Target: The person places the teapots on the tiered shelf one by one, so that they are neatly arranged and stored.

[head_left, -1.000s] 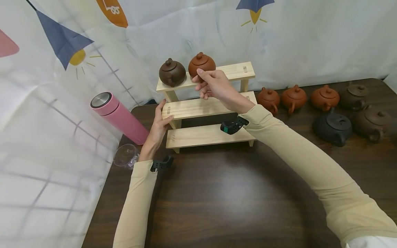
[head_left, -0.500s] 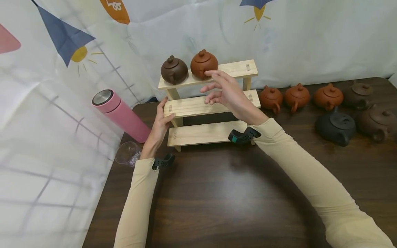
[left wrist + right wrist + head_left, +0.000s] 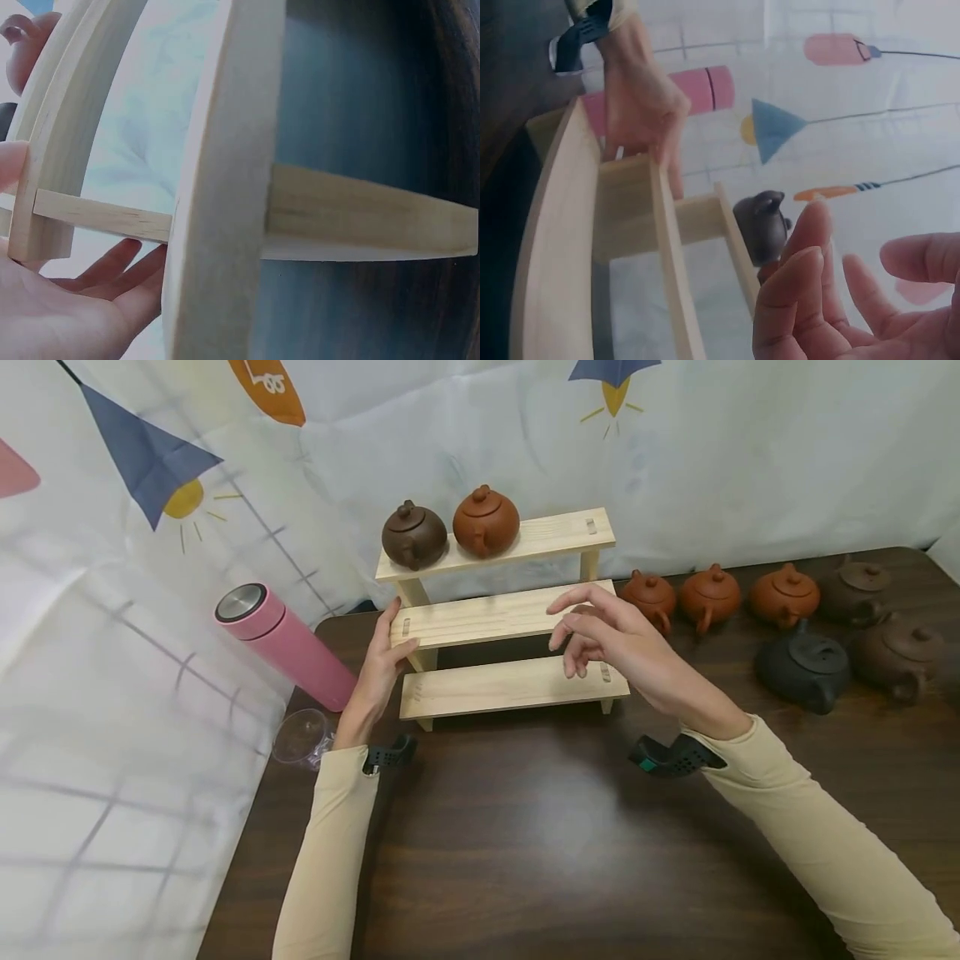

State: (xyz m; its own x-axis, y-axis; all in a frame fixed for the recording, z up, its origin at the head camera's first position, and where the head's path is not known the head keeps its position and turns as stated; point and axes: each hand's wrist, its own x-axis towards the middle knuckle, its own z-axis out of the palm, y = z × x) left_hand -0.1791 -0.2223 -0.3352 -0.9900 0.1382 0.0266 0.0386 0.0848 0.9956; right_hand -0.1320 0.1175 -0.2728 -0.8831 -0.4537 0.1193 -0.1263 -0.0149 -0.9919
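A three-tier wooden rack (image 3: 495, 687) stands on the dark table. My left hand (image 3: 381, 670) grips the left end of its middle shelf, thumb on top; the left wrist view shows the other fingers behind and under that end. On the top shelf sit a dark brown teapot (image 3: 415, 537) at the left and an orange-brown teapot (image 3: 486, 523) beside it. My right hand (image 3: 622, 639) hovers in front of the rack's right end, fingers loosely bent and holding nothing. In the right wrist view its fingers (image 3: 795, 300) are apart with air between them.
Right of the rack stand several teapots: three orange-brown ones, the nearest a small teapot (image 3: 649, 597), plus a black teapot (image 3: 804, 667) and brown ones. At the left are a pink flask (image 3: 296, 652) and a clear plastic cup (image 3: 302, 737). A white curtain hangs behind.
My right hand has come away from the orange-brown teapot on the top shelf, moving right and down toward me. The left hand keeps its grip on the shelf.
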